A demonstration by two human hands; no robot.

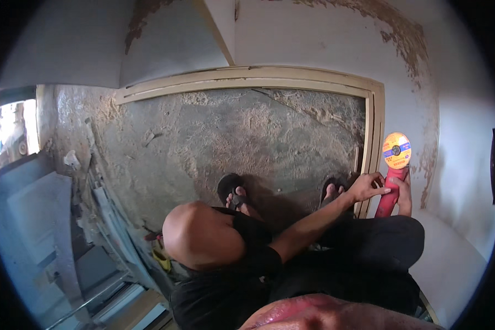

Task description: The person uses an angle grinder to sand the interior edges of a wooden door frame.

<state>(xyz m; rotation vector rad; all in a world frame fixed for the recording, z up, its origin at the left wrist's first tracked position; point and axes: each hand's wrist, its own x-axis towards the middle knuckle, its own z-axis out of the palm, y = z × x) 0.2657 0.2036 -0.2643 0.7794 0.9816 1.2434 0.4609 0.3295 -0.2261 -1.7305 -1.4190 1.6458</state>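
Note:
A red angle grinder (389, 199) stands upright at the right, beside the wooden frame. Its yellow-orange cutting disc (397, 151) with a blue band faces up at the top end. My right hand (404, 193) is wrapped round the grinder's body from the right side. From the left, my left hand (367, 187) reaches across with curled fingers, its fingertips against the red body just below the disc. The lower part of the grinder is partly hidden behind my dark-clothed knee.
A cream wooden frame (308, 81) runs along the wall and down the right side of a dusty floor (225, 132). Boards and sheets (44, 214) lean at the left. Near my left knee lies a yellow-handled tool (161, 259). My sandalled feet (237, 195) rest on the floor.

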